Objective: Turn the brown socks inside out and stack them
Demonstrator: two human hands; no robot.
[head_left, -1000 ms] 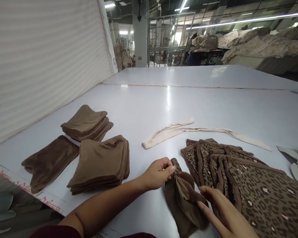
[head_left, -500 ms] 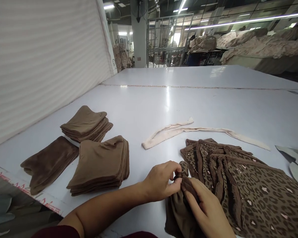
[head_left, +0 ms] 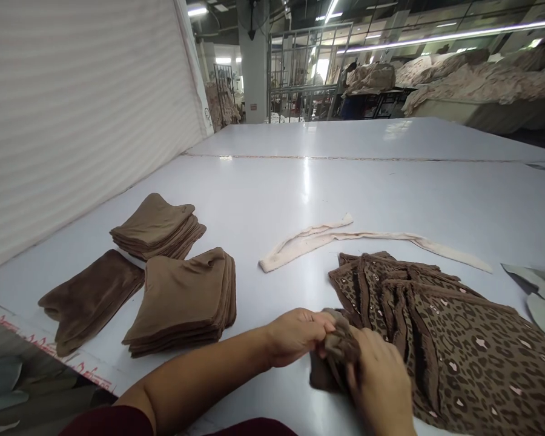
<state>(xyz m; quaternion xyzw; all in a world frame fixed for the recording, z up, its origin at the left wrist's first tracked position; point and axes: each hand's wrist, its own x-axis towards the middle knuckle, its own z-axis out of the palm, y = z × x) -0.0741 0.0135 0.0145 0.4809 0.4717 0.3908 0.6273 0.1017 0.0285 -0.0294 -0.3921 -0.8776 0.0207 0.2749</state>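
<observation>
A bunched piece of brown fabric (head_left: 340,342) is gripped between my two hands, low in the head view right of centre. My left hand (head_left: 297,336) pinches its left side with the fingers closed. Around its right side, my right hand (head_left: 379,378) is closed too, a little blurred, with some fingertips hidden by the cloth. A darker end of the piece hangs down below the hands. Just right of my right hand lies a fanned pile of leopard-print fabric pieces (head_left: 476,351) with fuzzy brown edges.
Brown fabric stacks lie to the left: a near stack (head_left: 181,297), a far stack (head_left: 157,227) and a darker one (head_left: 93,297). A pale fabric strip (head_left: 309,239) curves across the white table (head_left: 236,194). Grey-green scraps (head_left: 542,303) sit at the right edge. White sheeting (head_left: 86,109) rises at left.
The brown fabric has been gathered into a tighter bunch and lifted slightly. My right hand has turned and wrapped further round it; my left hand still pinches it. The stacks have not moved.
</observation>
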